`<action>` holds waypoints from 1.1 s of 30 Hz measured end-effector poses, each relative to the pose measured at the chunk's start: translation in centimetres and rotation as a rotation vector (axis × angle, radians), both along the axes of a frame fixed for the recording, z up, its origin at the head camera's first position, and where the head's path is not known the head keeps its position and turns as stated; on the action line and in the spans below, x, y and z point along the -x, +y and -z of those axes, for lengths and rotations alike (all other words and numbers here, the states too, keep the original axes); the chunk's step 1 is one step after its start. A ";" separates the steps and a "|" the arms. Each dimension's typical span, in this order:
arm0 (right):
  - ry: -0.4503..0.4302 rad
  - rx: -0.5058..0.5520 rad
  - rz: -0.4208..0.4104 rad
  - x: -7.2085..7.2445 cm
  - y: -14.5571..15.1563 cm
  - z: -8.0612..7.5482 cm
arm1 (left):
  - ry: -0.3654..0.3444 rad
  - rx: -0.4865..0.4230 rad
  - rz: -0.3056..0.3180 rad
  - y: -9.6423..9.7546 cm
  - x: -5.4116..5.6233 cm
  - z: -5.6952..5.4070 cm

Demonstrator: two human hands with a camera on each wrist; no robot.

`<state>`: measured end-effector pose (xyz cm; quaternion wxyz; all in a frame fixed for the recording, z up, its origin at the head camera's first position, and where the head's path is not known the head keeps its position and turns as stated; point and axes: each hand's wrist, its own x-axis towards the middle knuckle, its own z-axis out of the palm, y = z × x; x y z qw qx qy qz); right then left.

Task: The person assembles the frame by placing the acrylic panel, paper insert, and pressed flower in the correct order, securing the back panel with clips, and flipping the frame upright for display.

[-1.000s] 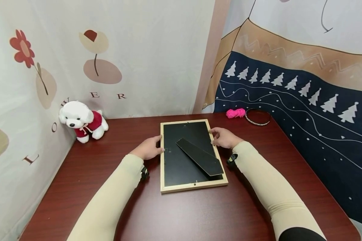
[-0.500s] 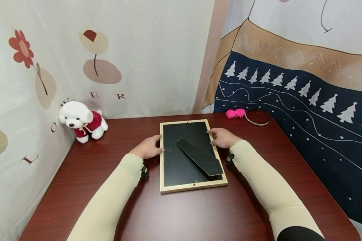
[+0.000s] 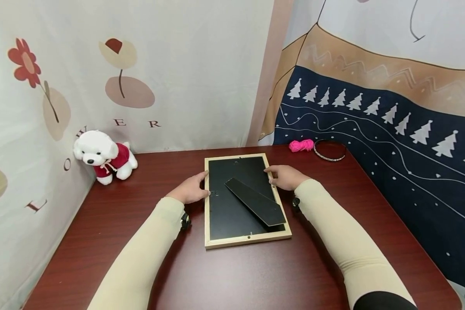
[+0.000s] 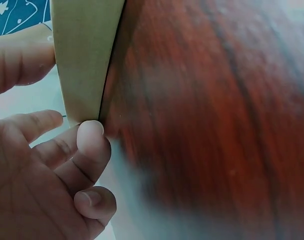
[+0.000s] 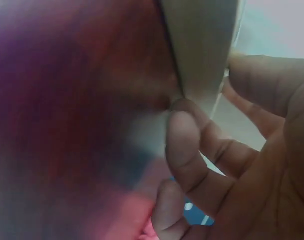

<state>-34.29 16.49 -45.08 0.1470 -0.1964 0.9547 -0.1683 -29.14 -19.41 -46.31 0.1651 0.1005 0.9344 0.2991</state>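
A wooden photo frame [image 3: 221, 219] lies face down on the table in the head view, its black back up. The black easel stand [image 3: 255, 203] slants across that back. My left hand [image 3: 190, 190] holds the left side of the frame. In the left wrist view, thumb and fingertips sit at the pale wooden edge [image 4: 87, 55], the lower fingers loosely bent. Opposite it, my right hand [image 3: 288, 177] holds the right side. The right wrist view has the thumb on one face of the edge [image 5: 199, 45] and bent fingers [image 5: 182, 137] at its other side.
A white toy dog [image 3: 104, 156] in a red top sits at the back left of the dark red table [image 3: 240, 280]. Pink yarn [image 3: 301, 145] and a thin hoop [image 3: 329, 159] lie at the back right. Printed cloth [image 3: 201, 86] hangs behind.
My right index fingertip has shifted slightly left, onto the frame's rim. My left hand keeps its place on the frame. The whole head view has slid a little.
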 end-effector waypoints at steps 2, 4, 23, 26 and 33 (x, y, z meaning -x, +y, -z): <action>-0.032 0.064 0.015 0.1 0.5 0.2 | 0.002 0.006 0.010 0.1 0.1 0.0; -0.061 0.108 0.033 0.3 0.9 0.4 | 0.001 0.010 0.018 0.2 0.3 0.1; -0.138 0.171 0.097 0.9 1.3 0.4 | -0.013 0.084 0.017 0.8 1.2 -0.2; -0.140 0.165 0.104 0.9 1.3 0.4 | -0.014 0.118 0.017 1.1 1.4 -0.4; -0.126 0.140 0.097 0.8 1.2 0.4 | -0.013 0.147 0.012 1.4 1.5 -0.6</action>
